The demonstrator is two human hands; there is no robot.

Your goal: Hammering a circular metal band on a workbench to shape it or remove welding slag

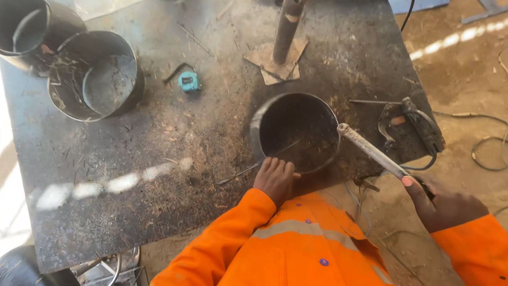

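Note:
A short dark metal cylinder (296, 132) stands open-topped on the steel table (159, 159), near its front edge. My left hand (275, 179) rests on the cylinder's near rim, fingers curled over it. My right hand (444, 204) grips a hammer (370, 151) by its handle, off the table's right front corner. The hammer's metal shaft slants up to the left, and its tip hovers at the cylinder's right rim. Both arms wear orange sleeves with a grey reflective band.
Two larger metal cylinders (98, 74) stand at the table's back left. A teal tape measure (189, 81) lies mid-table. An upright pipe on a plate (286, 32) stands behind the cylinder. A welding clamp and cable (420, 124) lie at the right edge. Thin rods and scraps litter the surface.

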